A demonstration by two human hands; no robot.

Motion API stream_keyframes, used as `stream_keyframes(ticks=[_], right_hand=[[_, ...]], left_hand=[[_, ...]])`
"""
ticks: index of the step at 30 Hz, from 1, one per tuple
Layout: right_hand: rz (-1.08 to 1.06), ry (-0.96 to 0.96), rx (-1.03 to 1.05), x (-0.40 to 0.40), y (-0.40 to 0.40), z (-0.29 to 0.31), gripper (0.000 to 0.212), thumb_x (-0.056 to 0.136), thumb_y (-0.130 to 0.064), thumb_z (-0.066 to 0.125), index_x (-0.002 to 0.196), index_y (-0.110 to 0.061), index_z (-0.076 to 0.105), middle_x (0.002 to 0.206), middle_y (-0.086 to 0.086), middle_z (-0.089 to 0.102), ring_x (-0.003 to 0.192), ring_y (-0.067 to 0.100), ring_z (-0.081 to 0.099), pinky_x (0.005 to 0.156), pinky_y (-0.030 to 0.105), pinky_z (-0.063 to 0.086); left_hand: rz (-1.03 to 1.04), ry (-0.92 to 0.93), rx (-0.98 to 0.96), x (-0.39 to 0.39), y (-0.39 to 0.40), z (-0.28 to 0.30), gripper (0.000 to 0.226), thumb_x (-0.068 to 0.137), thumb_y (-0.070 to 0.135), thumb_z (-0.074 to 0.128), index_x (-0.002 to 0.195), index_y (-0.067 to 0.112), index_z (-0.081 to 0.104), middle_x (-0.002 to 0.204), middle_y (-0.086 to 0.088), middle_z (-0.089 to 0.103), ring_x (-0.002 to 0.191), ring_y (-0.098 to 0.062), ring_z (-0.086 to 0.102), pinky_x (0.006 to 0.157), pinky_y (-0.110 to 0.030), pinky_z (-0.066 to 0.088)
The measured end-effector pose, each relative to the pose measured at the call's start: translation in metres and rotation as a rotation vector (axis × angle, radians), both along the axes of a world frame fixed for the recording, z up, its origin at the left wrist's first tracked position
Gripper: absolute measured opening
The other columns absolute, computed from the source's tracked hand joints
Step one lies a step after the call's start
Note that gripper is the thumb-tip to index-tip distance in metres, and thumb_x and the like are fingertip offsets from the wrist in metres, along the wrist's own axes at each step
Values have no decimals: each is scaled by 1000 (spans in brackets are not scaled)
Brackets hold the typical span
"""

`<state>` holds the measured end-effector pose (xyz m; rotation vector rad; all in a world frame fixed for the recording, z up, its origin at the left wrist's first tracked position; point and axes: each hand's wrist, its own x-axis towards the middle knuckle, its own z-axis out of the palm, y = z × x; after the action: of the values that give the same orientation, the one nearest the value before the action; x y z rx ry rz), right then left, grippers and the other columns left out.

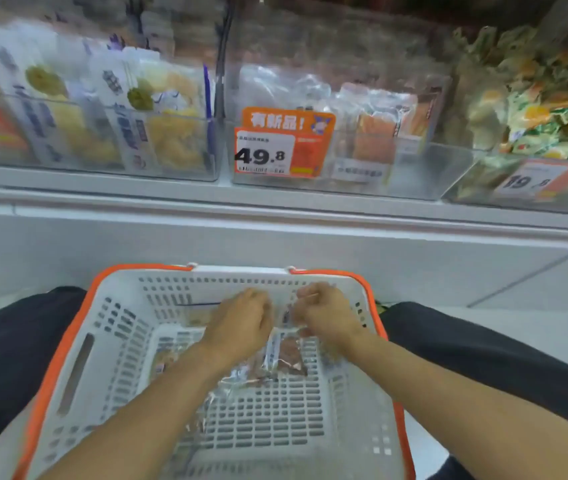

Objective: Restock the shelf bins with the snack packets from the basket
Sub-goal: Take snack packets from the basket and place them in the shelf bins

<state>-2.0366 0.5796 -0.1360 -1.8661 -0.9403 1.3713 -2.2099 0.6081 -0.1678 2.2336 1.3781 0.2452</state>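
Observation:
A white plastic basket (pixel 109 358) with an orange rim rests on my lap, below the shelf. Both hands are down inside it at its far end. My left hand (pixel 241 323) is closed over clear snack packets (pixel 286 358) lying on the basket floor. My right hand (pixel 324 315) is curled around the top of a clear packet with brown contents. More clear packets lie under my left forearm. Above, the middle clear shelf bin (pixel 414 168) holds a few clear packets with orange contents and has space in front.
A left bin (pixel 178 161) holds white packets with yellow snacks. A right bin (pixel 483 181) is heaped with green and orange packets. An orange price tag (pixel 282 147) reading 49.8 hangs on the middle bin. A white shelf ledge (pixel 275 216) runs between bins and basket.

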Motion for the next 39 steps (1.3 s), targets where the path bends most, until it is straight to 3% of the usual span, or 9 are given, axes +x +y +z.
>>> stream_keyframes(ticks=[7,12,17,20,23,27,32,36,39], right_hand=[[2,108,-475,-81,-34,-150,21,91,-12,59,73,-17,50,86,8,53,79,22,53,66,26,46],[-130,227,-424,-117,-62,-173,27,80,5,72,97,-6,54,98,11,56,84,23,57,65,32,55],[-206,447,-444,-122,-64,-163,36,89,-2,72,112,-19,51,98,6,72,78,17,72,63,28,59],[-219,428,-415,-117,-57,-168,35,94,-4,66,126,-8,54,102,10,76,84,20,73,64,29,61],[-146,367,-401,-109,-49,-169,19,94,4,62,105,-10,56,110,18,74,77,21,74,62,28,60],[124,219,-277,-102,-40,-157,26,90,17,58,76,-5,60,88,11,72,74,17,74,68,33,63],[526,-106,-6,-96,-30,-144,29,81,18,56,74,-4,73,83,4,71,82,21,67,80,32,57],[633,-266,138,-91,-19,-126,31,86,9,57,107,-4,75,112,10,70,100,21,64,89,27,49],[452,-161,147,-92,-19,-121,24,85,13,58,88,0,78,113,6,69,105,17,63,98,29,51]], left_hand=[[282,252,-597,-97,-74,-139,70,93,28,55,155,21,23,149,-13,39,121,-29,55,91,-35,49],[285,184,-655,-97,-76,-149,94,90,26,63,160,30,0,166,-10,7,153,-35,4,120,-45,25],[264,186,-632,-89,-73,-144,76,91,30,62,156,36,22,162,0,26,149,-32,19,121,-47,21],[411,-62,-729,-84,-69,-133,56,90,18,62,143,28,48,145,3,49,130,-24,49,112,-45,40],[841,-500,-892,-84,-62,-113,7,95,16,58,101,14,61,97,-1,72,93,-21,64,97,-45,52],[1227,-1073,-1282,-101,-38,-102,66,98,59,46,136,5,41,117,-27,63,103,-39,65,91,-50,53],[1109,-1006,-1468,-119,-21,-99,107,72,79,65,139,-1,38,121,-33,62,106,-46,66,86,-54,57],[978,-926,-1493,-118,-23,-91,74,81,47,77,125,-6,50,114,-32,66,102,-42,69,79,-46,61],[963,-958,-1379,-117,-27,-96,35,94,6,60,128,-5,57,111,-27,69,102,-34,69,75,-39,63]])
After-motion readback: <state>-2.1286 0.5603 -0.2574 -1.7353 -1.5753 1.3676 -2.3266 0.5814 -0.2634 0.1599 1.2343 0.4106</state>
